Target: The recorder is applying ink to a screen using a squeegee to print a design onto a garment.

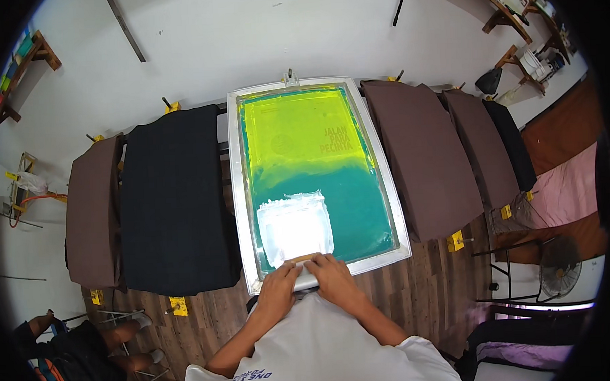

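A silver-framed printing screen (389,187) lies in front of me, yellow-green over its far half (292,124), teal nearer, with faint lettering at the upper right. A patch of white ink (293,224) covers its near left part. At the near edge my left hand (279,285) and my right hand (328,277) are closed on a wooden-handled squeegee (301,258), their thumbs toward each other. The squeegee is mostly hidden by my hands. The near frame edge is just under them, against my white shirt.
Fabric-covered platens, black (171,195) and brown (425,159), flank the screen on yellow-bracketed mounts. Shelves (38,48) hang on the walls. A fan (560,269) stands at right. Another person's legs (122,338) show at lower left, among metal stands. Wooden flooring (390,308) shows below the platens.
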Action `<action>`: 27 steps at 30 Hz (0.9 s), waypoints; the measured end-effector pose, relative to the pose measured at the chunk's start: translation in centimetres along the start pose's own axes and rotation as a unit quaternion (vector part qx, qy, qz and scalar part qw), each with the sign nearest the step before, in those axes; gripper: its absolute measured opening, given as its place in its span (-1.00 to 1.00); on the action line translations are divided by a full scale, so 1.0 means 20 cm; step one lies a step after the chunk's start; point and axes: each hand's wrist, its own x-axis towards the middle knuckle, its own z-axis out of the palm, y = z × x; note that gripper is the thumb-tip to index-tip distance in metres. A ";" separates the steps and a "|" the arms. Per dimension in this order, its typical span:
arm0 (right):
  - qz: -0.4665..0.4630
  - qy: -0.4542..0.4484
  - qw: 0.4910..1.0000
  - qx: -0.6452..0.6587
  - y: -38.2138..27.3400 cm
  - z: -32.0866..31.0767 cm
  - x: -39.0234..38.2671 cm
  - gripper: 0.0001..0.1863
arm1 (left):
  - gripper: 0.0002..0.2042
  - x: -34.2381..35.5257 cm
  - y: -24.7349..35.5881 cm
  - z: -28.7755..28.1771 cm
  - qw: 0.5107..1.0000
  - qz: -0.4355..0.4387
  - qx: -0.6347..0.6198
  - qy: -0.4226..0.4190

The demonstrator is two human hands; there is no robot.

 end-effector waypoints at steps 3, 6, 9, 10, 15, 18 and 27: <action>0.022 -0.058 0.998 0.006 0.00 -0.07 0.10 -0.59 | -0.48 0.05 -0.03 -0.04 1.000 0.006 -0.010 -0.009; 0.004 0.004 1.000 -0.010 0.02 -0.14 0.27 -0.55 | -0.51 0.23 -0.07 -0.11 1.000 -0.001 -0.011 0.020; -0.009 0.073 0.996 -0.044 0.05 -0.10 0.37 -0.49 | -0.48 0.33 -0.14 -0.07 0.990 0.048 0.036 0.126; -0.016 0.112 0.992 -0.059 0.07 -0.07 0.40 -0.45 | -0.47 0.34 -0.16 -0.04 0.989 0.047 0.047 0.129; 0.009 0.067 0.997 -0.041 0.08 0.02 0.32 -0.43 | -0.39 0.24 -0.19 0.01 0.998 0.006 0.015 0.057; -0.002 0.086 0.996 -0.039 0.05 -0.03 0.33 -0.46 | -0.38 0.26 -0.13 -0.04 0.995 0.016 0.023 0.098; 0.015 0.052 0.998 -0.043 0.05 0.03 0.29 -0.51 | -0.32 0.21 -0.16 0.01 0.997 -0.001 -0.018 0.069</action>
